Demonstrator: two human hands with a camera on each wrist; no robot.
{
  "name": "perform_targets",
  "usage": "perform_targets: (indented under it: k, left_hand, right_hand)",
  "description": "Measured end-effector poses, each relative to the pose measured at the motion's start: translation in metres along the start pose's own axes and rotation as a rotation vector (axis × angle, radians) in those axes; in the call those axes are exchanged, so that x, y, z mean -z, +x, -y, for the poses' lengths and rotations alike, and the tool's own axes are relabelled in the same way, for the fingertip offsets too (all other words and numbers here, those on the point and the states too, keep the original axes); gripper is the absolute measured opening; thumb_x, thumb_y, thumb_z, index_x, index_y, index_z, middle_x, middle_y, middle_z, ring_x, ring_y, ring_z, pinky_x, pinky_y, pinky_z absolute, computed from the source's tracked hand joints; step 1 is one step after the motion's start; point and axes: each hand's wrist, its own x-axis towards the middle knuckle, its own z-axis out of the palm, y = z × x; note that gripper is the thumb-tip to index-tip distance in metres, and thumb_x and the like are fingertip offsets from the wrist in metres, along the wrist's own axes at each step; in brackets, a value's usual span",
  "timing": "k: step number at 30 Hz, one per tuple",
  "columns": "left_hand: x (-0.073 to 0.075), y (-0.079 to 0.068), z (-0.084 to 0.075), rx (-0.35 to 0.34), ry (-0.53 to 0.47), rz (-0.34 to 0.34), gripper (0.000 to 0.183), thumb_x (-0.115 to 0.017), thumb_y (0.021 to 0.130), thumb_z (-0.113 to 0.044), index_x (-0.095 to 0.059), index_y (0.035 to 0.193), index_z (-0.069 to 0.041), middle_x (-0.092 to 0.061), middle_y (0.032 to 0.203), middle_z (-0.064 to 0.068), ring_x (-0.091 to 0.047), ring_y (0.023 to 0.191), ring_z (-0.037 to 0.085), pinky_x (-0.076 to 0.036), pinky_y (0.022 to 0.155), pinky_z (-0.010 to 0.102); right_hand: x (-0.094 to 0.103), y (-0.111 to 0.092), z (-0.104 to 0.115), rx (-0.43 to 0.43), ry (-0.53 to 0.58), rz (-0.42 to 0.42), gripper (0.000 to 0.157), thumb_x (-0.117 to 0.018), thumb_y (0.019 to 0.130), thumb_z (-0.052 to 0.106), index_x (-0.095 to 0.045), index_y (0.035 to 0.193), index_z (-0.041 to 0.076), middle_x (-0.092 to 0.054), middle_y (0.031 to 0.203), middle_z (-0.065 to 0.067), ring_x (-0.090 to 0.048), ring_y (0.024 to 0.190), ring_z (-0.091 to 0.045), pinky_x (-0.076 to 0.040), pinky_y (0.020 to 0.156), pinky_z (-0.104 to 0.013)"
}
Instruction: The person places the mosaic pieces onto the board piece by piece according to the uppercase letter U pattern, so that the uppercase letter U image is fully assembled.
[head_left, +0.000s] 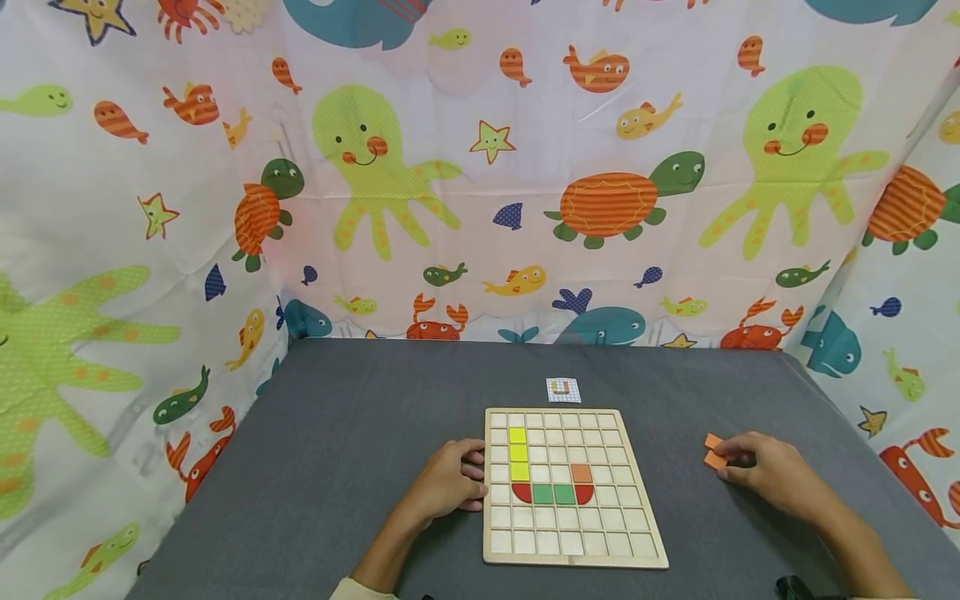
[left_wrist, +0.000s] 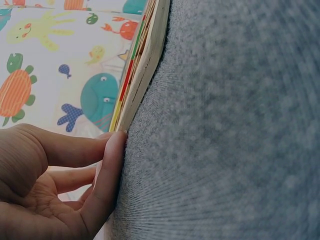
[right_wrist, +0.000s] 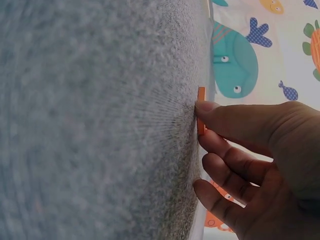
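Observation:
On the table lies a wooden grid board (head_left: 567, 533) bearing several yellow, green and red tiles and one orange tile (head_left: 581, 473). Together they form a U shape, with rounded red tiles (head_left: 522, 493) at its lower corners. My left hand (head_left: 448, 477) holds the board's left edge, its thumb and a finger meeting at the rim in the left wrist view. Off to the right of the board, my right hand (head_left: 772, 471) has its thumb and index finger on an orange square tile (right_wrist: 201, 111). A second orange tile (head_left: 713, 441) lies right beside it, partly behind the fingers.
Behind the board lies a small pattern card (head_left: 563, 390) printed with a coloured U on a grid. Grey cloth covers the table (head_left: 360, 417). A sea-animal curtain (head_left: 480, 208) hangs along the back and both sides. A dark object (head_left: 793, 587) shows near my right forearm.

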Motion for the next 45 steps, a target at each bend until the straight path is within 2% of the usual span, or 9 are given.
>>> perform_targets:
  k: [10, 21, 28, 35, 39, 45]
  left_hand:
    - [0.0, 0.0, 0.0, -0.01, -0.005, -0.006, 0.065, -0.077, 0.084, 0.013, -0.055, 0.145, 0.007, -0.057, 0.12, 0.016, -0.065, 0.1, 0.023, -0.067, 0.063, 0.035]
    - [0.001, 0.0, 0.0, -0.008, -0.009, -0.004, 0.066, -0.076, 0.085, 0.013, -0.054, 0.146, 0.008, -0.057, 0.121, 0.016, -0.064, 0.1, 0.023, -0.067, 0.063, 0.036]
    - [0.001, -0.001, 0.0, -0.007, -0.01, -0.002, 0.065, -0.076, 0.085, 0.013, -0.055, 0.146, 0.008, -0.057, 0.121, 0.017, -0.064, 0.1, 0.023, -0.067, 0.064, 0.036]
    - [0.0, -0.001, 0.0, -0.003, -0.015, -0.004, 0.065, -0.076, 0.084, 0.013, -0.055, 0.146, 0.008, -0.057, 0.121, 0.016, -0.064, 0.1, 0.023, -0.067, 0.063, 0.035]
    - [0.0, -0.001, -0.001, 0.001, -0.022, -0.008, 0.066, -0.076, 0.084, 0.014, -0.055, 0.146, 0.008, -0.058, 0.121, 0.016, -0.064, 0.1, 0.023, -0.067, 0.063, 0.035]
    - [0.0, 0.0, -0.001, 0.003, -0.025, -0.009, 0.066, -0.075, 0.083, 0.015, -0.055, 0.146, 0.008, -0.057, 0.121, 0.017, -0.064, 0.1, 0.024, -0.067, 0.063, 0.036]
  right_hand:
    - [-0.002, 0.001, 0.005, 0.023, -0.013, -0.002, 0.028, -0.084, 0.089, 0.016, -0.079, 0.114, 0.003, -0.072, 0.107, -0.01, -0.062, 0.091, -0.019, -0.054, 0.073, -0.034]
    - [-0.012, 0.008, 0.032, 0.102, -0.008, -0.02, 0.025, -0.084, 0.09, 0.021, -0.081, 0.111, 0.009, -0.071, 0.102, 0.001, -0.06, 0.09, -0.016, -0.054, 0.075, -0.037]
    - [-0.019, 0.015, 0.052, 0.164, 0.029, -0.064, 0.023, -0.088, 0.087, 0.022, -0.082, 0.108, 0.015, -0.071, 0.101, 0.005, -0.062, 0.092, -0.015, -0.055, 0.076, -0.037]
    - [-0.025, 0.023, 0.068, 0.19, 0.082, -0.026, 0.026, -0.086, 0.089, 0.023, -0.081, 0.112, 0.013, -0.071, 0.106, 0.003, -0.063, 0.096, -0.017, -0.058, 0.079, -0.038]
    - [-0.031, 0.025, 0.078, 0.202, 0.13, -0.012, 0.026, -0.085, 0.09, 0.022, -0.081, 0.115, 0.014, -0.07, 0.106, 0.004, -0.062, 0.095, -0.014, -0.056, 0.077, -0.031]
    - [-0.037, 0.03, 0.092, 0.283, 0.185, -0.015, 0.025, -0.084, 0.092, 0.019, -0.08, 0.115, 0.012, -0.068, 0.104, 0.004, -0.06, 0.092, -0.012, -0.054, 0.074, -0.028]
